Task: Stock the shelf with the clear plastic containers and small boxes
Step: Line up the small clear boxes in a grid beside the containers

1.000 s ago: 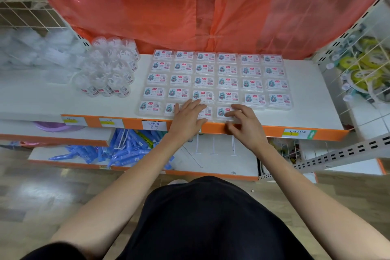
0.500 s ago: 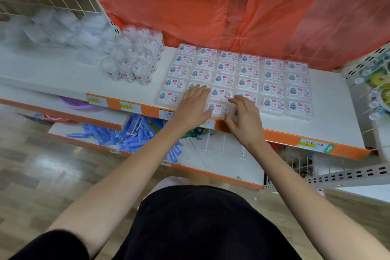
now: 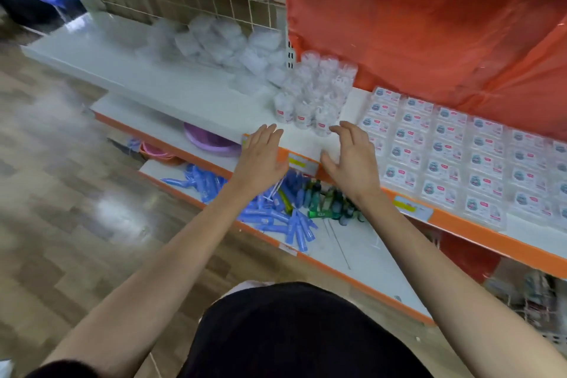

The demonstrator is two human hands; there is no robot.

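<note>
Head view, item one?
— Jars (image 3: 316, 95): small, clear, labelled, upright, bunched at centre frame on white shelf (image 3: 184, 92), just above both hands.

Item two?
— Boxes (image 3: 445, 150): flat, clear, labelled, laid in tight rows at right of frame, same shelf, beside the jars.

Anything else clear?
— Heap (image 3: 214, 40) of clear containers, upper centre, against wire grid (image 3: 190, 3); blurred, kind not to be told.

Hands?
— Left hand (image 3: 260, 156): fingers straight, close together, nothing held, over orange shelf edge. Right hand (image 3: 349, 159): fingers loosely spread, thumb out, nothing held, just below the jars, boxes at its right. Contact with shelf: cannot tell.

Handling, jars?
— Judged light, thin-walled, stiff yet crushable, smooth; apt to topple in a bunch if nudged high. Best taken low round the body, or herded as a group with a flat palm on either side.

Handling, boxes?
— Judged light, rigid, slick on top; likely to skate and break the rows. Best pushed at the edges, or pinched by the short sides.
</note>
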